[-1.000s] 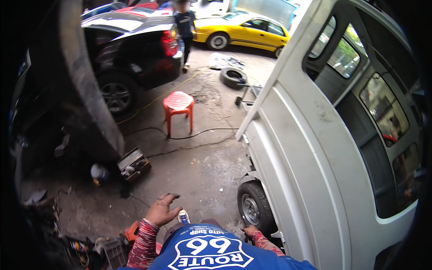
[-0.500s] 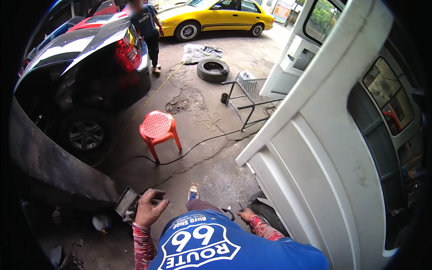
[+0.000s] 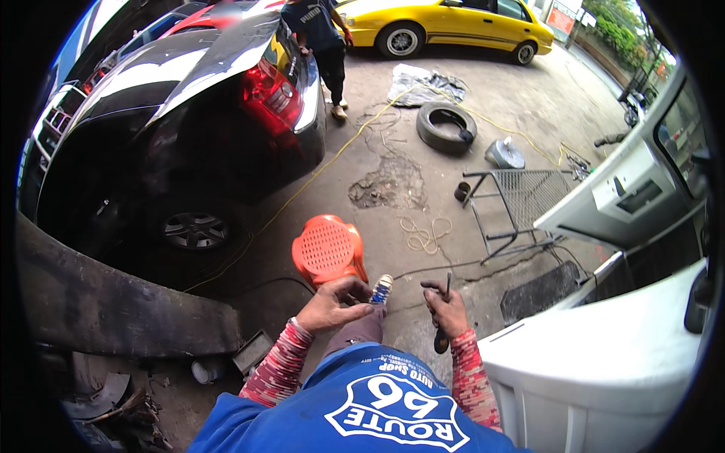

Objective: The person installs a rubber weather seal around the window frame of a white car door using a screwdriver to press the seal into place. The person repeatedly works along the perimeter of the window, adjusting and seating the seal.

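Note:
My right hand [image 3: 453, 313] is closed around a screwdriver [image 3: 441, 342]. Its thin shaft points up past my fingers, and its dark handle shows below the hand. To the left, my left hand [image 3: 329, 308] is in the air with nothing in it, the fingers loosely bent and the thumb apart. From this view it overlaps the lower edge of an orange-red plastic stool [image 3: 326, 245]. My shoe [image 3: 382, 288] is visible between the two hands. Patterned red sleeves cover both forearms.
A white vehicle [image 3: 596, 355] with an open door [image 3: 634, 192] stands at my right. A metal mesh frame [image 3: 532, 196], a tire [image 3: 445, 128] and loose cords lie ahead. A dark car [image 3: 211, 151] and another person [image 3: 321, 45] are at the left; a yellow car [image 3: 461, 26] is behind.
My right hand has come up from beside the white vehicle's wheel, with the screwdriver now plainly visible. My left hand has moved inward, towards the stool. The view has turned right.

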`<state>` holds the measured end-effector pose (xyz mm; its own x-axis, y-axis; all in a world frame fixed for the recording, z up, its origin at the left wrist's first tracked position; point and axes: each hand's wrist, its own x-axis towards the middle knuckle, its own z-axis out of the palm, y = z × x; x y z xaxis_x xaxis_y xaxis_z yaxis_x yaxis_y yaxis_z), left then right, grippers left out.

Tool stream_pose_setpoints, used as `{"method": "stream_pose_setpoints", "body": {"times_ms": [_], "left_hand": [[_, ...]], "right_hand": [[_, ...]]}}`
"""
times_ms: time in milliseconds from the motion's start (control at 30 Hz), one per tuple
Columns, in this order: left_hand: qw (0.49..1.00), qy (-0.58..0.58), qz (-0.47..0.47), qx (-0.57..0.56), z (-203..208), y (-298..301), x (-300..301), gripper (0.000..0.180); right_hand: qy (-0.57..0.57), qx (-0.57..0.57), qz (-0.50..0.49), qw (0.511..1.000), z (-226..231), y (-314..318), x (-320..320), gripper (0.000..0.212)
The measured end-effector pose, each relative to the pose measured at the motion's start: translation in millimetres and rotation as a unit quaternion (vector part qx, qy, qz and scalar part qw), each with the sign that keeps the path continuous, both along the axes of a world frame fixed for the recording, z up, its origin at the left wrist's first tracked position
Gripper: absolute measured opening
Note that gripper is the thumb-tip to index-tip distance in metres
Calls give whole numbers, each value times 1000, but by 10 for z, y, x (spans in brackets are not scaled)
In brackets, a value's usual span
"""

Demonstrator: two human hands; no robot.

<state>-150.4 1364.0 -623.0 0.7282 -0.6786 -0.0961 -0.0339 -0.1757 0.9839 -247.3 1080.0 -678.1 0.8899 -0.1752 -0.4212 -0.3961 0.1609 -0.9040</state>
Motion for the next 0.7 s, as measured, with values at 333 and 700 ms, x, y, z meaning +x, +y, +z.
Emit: {"method": "stream_pose_setpoints", "body": {"times_ms": [333, 700], "left_hand": [[995, -47, -90, 23, 114, -1339, 2413, 42], [996, 74, -53, 8, -113, -2417, 3929, 29]], "right_hand": [[-13, -80, -172, 982, 405, -1399, 1424, 30], [92, -26, -286, 953, 29, -2626, 2216, 34]]}}
